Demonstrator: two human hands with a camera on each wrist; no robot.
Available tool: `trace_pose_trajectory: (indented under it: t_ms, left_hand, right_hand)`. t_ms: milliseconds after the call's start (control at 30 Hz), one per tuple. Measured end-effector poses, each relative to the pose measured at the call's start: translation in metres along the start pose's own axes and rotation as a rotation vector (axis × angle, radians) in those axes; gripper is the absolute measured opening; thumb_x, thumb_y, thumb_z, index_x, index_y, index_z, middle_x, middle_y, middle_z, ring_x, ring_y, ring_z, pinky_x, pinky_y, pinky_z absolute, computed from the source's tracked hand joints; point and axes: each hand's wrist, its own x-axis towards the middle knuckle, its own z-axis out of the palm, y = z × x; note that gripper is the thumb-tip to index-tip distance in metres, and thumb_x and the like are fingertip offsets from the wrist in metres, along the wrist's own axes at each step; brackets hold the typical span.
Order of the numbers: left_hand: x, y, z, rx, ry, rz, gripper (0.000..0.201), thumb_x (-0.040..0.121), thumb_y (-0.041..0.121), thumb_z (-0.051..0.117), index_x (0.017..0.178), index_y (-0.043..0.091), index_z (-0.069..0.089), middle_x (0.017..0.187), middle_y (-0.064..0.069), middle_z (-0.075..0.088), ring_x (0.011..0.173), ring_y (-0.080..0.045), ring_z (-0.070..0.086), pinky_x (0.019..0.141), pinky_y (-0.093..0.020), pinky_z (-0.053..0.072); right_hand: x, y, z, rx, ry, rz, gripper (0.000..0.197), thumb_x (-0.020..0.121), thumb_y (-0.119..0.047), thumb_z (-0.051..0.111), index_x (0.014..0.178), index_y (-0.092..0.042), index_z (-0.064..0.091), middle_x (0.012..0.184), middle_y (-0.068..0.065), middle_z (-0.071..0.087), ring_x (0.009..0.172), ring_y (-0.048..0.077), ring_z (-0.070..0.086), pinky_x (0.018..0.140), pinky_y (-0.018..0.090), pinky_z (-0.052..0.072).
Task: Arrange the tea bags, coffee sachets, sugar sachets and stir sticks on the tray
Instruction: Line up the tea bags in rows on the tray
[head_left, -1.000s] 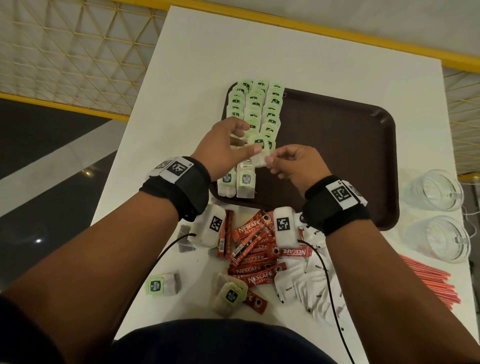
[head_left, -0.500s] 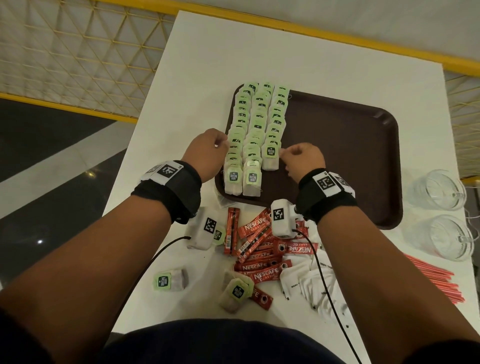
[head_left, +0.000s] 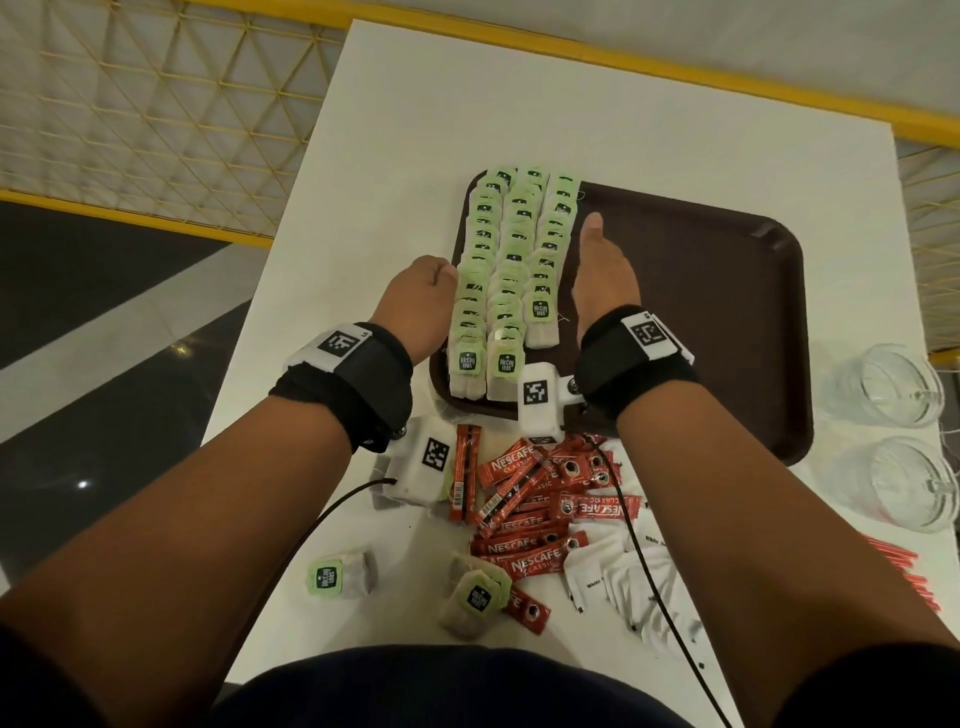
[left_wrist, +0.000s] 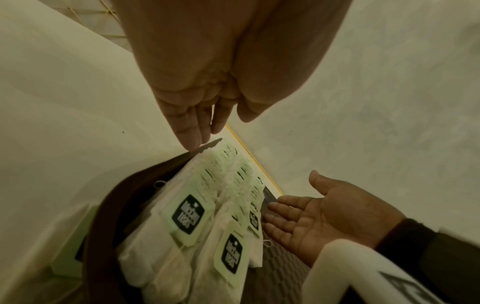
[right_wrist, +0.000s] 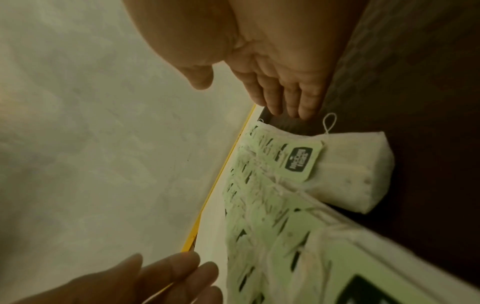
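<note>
Tea bags (head_left: 511, 270) with pale green tags lie in three overlapping rows along the left end of the dark brown tray (head_left: 727, 332), running from its far edge to its near edge, white pouches showing at the near ends. The left hand (head_left: 421, 301) stands edge-on against the left side of the rows, fingers straight and together, holding nothing; the right hand (head_left: 602, 275) stands the same way on the tray floor just right of the rows, fingers extended and flat, thumb apart, also holding nothing. On the white desk (head_left: 571, 114) near the tray lies a loose heap of red coffee sachets (head_left: 540, 509), with white sugar sachets (head_left: 634, 587) to its right and a few stray tea bags (head_left: 337, 574) to its left. Red stir sticks (head_left: 904, 571) lie at the near right edge of the desk, and two clear glass cups (head_left: 898, 441) stand right of the tray.
</note>
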Motion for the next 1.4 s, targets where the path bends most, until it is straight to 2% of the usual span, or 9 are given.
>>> trace_pose_trajectory:
  t_ms: [100,233,400,700,833,900,933,1033,1400]
  left_hand:
    - [0.001,0.001,0.003,-0.001,-0.021,0.000,0.035,0.104,0.027,0.034,0.121,0.006,0.056,0.121,-0.013,0.061,0.112,-0.031,0.057,0.101,-0.046,0.045]
    - [0.004,0.000,0.006,-0.001,-0.029,0.002,0.036,0.104,0.028,0.034,0.124,0.007,0.055,0.122,-0.013,0.061,0.112,-0.030,0.057,0.102,-0.046,0.045]
    - [0.010,0.000,0.004,-0.062,-0.026,-0.020,0.034,0.102,0.028,0.036,0.117,0.008,0.058,0.117,-0.011,0.062,0.111,-0.030,0.057,0.102,-0.048,0.045]
    - [0.013,-0.004,-0.001,-0.138,-0.064,-0.053,0.030,0.090,0.037,0.039,0.102,0.018,0.058,0.102,-0.001,0.061,0.108,-0.027,0.059,0.102,-0.050,0.046]
    - [0.010,-0.001,-0.004,-0.111,-0.061,-0.037,0.029,0.100,0.035,0.041,0.114,0.015,0.058,0.099,0.005,0.060,0.102,-0.019,0.058,0.101,-0.046,0.047]
    - [0.006,0.001,-0.009,-0.080,-0.050,-0.011,0.030,0.101,0.035,0.042,0.116,0.014,0.059,0.104,0.002,0.063,0.103,-0.020,0.060,0.097,-0.045,0.050]
    - [0.003,0.003,-0.011,-0.069,-0.047,0.003,0.031,0.101,0.034,0.043,0.115,0.012,0.059,0.105,-0.002,0.065,0.101,-0.021,0.062,0.093,-0.043,0.052]
    - [-0.009,0.002,-0.022,-0.036,-0.064,0.035,0.030,0.101,0.031,0.044,0.111,0.008,0.061,0.107,-0.008,0.068,0.090,-0.018,0.065,0.077,-0.035,0.053]
    - [-0.080,-0.072,-0.079,0.460,-0.237,0.108,0.018,0.096,0.031,0.059,0.106,0.017,0.066,0.105,0.004,0.063,0.081,-0.006,0.055,0.072,-0.023,0.040]
  right_hand:
    - [0.004,-0.002,0.007,0.051,-0.065,0.031,0.068,0.099,-0.060,0.026,0.142,-0.010,0.044,0.115,-0.005,0.047,0.101,0.010,0.046,0.107,0.039,0.041]
    - [0.021,-0.004,0.014,0.046,-0.031,0.078,0.081,0.082,-0.074,0.024,0.131,-0.018,0.058,0.128,0.003,0.061,0.116,0.021,0.058,0.105,0.044,0.043]
    - [0.035,-0.016,0.010,0.037,0.030,0.034,0.068,0.101,-0.057,0.021,0.143,-0.008,0.043,0.145,0.012,0.048,0.132,0.027,0.046,0.110,0.039,0.038]
    - [0.047,-0.010,0.018,0.086,-0.036,0.012,0.074,0.098,-0.062,0.025,0.142,-0.006,0.045,0.144,0.017,0.049,0.133,0.033,0.045,0.109,0.044,0.039]
    - [0.040,-0.008,0.007,0.117,-0.059,-0.018,0.071,0.099,-0.059,0.027,0.143,-0.005,0.043,0.146,0.017,0.046,0.127,0.027,0.052,0.077,0.020,0.041]
    - [0.033,-0.012,-0.002,0.061,-0.068,-0.072,0.064,0.101,-0.052,0.031,0.142,-0.004,0.043,0.146,0.019,0.045,0.097,0.006,0.059,0.070,0.016,0.036]
    - [0.025,-0.015,-0.007,-0.003,-0.074,-0.092,0.057,0.103,-0.044,0.035,0.141,-0.003,0.043,0.145,0.019,0.046,0.087,0.001,0.054,0.072,0.017,0.039]
    - [-0.004,-0.016,-0.020,-0.235,-0.077,-0.202,0.037,0.099,-0.031,0.047,0.132,-0.014,0.053,0.127,0.005,0.060,0.106,0.011,0.058,0.099,0.031,0.047]
    - [-0.134,0.035,0.012,-0.873,-0.622,-0.351,0.017,0.089,-0.037,0.065,0.098,-0.022,0.068,0.095,-0.008,0.065,0.087,0.008,0.060,0.080,0.028,0.050]
